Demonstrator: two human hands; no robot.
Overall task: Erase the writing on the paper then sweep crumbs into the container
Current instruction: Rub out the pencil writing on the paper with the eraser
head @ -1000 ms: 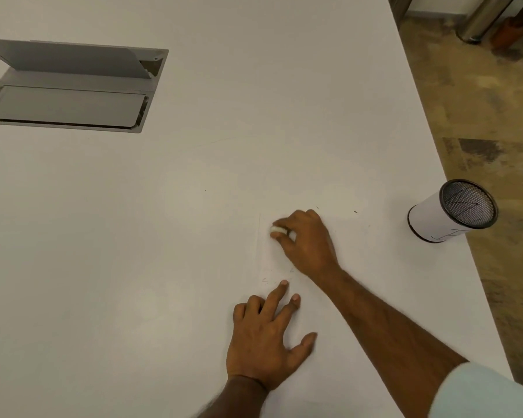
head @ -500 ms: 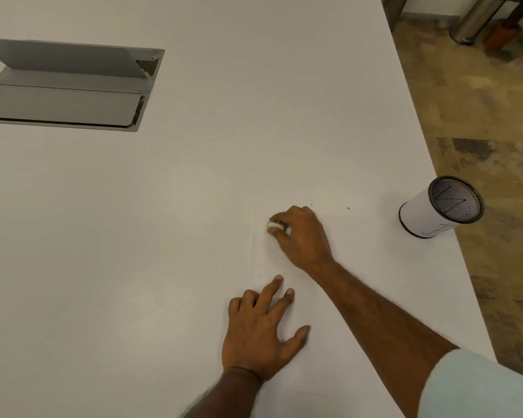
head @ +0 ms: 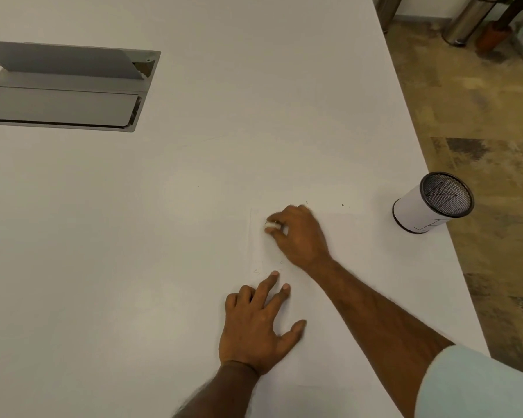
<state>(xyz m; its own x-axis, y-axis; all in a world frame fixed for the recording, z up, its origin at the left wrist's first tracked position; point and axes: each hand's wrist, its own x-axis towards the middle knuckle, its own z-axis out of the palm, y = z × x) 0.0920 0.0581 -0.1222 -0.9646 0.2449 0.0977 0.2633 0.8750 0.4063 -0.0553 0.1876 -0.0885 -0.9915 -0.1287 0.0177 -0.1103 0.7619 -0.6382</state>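
- Light sleeve [head: 477, 387] sat at the bottom right corner, on the right arm.
- Left hand [head: 260, 324] lay palm down with fingers spread, holding nothing. It pressed across the left edge of the paper [head: 341, 236].
- Paper was a white sheet flat on the white table [head: 194, 206], near the right edge. Its outline was faint.
- Faint pencil writing [head: 257, 271] showed just beyond the left fingertips; too pale to read.
- Right hand [head: 299, 236] was on the sheet's far left part, fingers curled, pinching a small white eraser [head: 271, 226]. The eraser was down against the paper near its top left corner.
- Two dark crumbs [head: 342, 205] lay just past the paper's far edge.
- Container [head: 423, 209] was a white-walled cylinder with a dark mesh inside. It stood at the table's right edge, right of the paper and apart from it.
- Grey cable hatch [head: 61, 86] was set into the table far left, flap raised.
- Patterned floor [head: 480, 116] was right of the table, with a metal bin [head: 465, 22] at the far corner.
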